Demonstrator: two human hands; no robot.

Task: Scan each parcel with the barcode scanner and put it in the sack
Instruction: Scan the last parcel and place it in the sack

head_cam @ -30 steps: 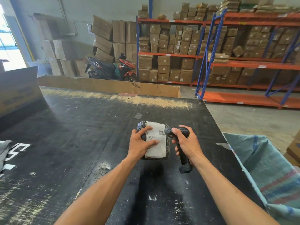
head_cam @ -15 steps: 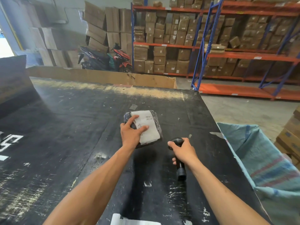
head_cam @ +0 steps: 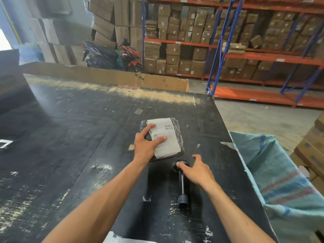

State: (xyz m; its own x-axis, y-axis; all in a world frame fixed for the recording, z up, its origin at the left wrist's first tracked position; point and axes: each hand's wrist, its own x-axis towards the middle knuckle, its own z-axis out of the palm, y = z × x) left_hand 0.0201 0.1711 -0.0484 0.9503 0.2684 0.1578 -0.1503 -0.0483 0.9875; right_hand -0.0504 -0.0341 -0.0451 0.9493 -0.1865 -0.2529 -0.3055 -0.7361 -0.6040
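The left hand [head_cam: 146,146] gripped the black plastic-wrapped parcel with its white label [head_cam: 164,137] on the scuffed black table [head_cam: 70,137]. The right hand [head_cam: 196,170], fingers spread and holding nothing, touched the black handheld barcode scanner [head_cam: 182,186] lying just beside the parcel. The blue-green woven sack [head_cam: 280,172] hung open off the table's right edge.

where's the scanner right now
In the head view the scanner lies on the black table, just under the right hand, near the parcel.

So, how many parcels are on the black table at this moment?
1. The parcel lies near the table's right side, under the left hand, beyond the scanner. The sack's inside is hidden.
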